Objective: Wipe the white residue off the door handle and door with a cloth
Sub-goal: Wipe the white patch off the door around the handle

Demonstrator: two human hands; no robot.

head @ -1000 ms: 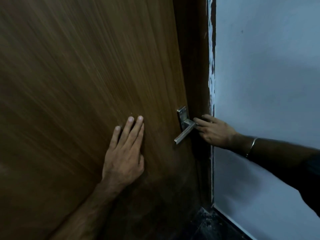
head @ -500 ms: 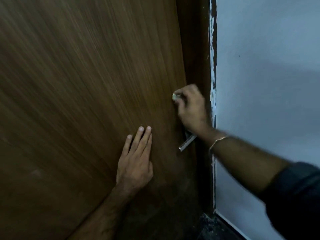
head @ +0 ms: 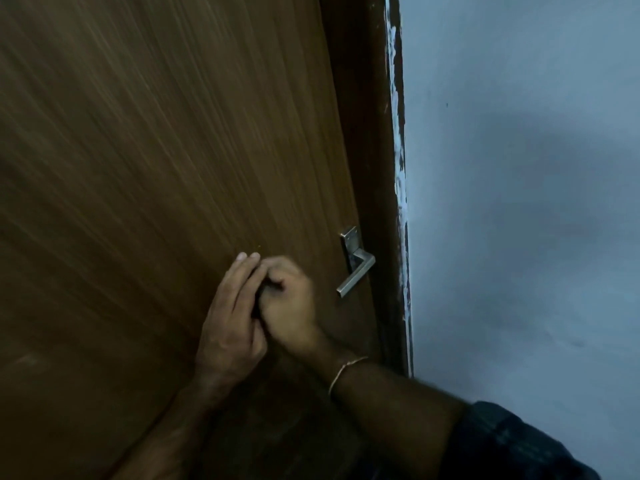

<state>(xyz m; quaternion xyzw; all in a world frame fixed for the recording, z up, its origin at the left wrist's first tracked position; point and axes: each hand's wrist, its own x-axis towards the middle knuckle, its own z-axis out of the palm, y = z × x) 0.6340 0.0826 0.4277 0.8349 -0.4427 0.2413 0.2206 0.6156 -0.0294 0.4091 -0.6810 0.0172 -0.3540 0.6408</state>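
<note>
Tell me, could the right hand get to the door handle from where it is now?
Probably yes. The right hand sits curled on the door against the left hand, just left of and a little below the door handle. Nothing lies between them, and the lever is bare.

Both hands lie on the door [head: 156, 168], the left hand [head: 230, 327] just left of the right hand [head: 289, 308] and touching it. The door handle [head: 356, 268] sits to their right, with the wall [head: 519, 202] farther right.

dim light; pale blue-grey wall [head: 519, 202] beside dark wooden frame [head: 367, 133].
</note>
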